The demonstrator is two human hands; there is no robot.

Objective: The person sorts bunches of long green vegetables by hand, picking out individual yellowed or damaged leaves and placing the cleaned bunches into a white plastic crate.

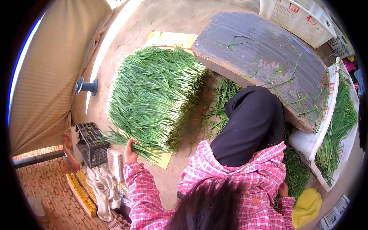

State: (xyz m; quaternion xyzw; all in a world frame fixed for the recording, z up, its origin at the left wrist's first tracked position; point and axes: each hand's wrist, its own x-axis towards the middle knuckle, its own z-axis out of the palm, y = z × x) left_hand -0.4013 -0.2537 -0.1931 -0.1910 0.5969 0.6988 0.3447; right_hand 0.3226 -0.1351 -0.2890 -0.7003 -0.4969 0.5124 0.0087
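Observation:
My left hand (131,151) grips a bundle of green, chive-like stalks (146,152) at the near left corner of a large stack. This stack of garlic chives (149,95) is piled high, its pale cut ends facing out on both sides. Under it, a yellow woven sheet (169,39) shows at the far and near edges. My right hand (283,189) hangs low at my right side, partly covered by the plaid jacket, beside loose greens (297,175) on the floor. Whether its fingers hold anything is not visible.
A worn grey board (247,37) with scattered leaves lies ahead of my knees. To the right stand a white-lined crate of greens (337,123) and a yellow bag (307,205). White plastic crates (296,20) stand at far right, a black crate (95,149) and blue spool (86,86) at left.

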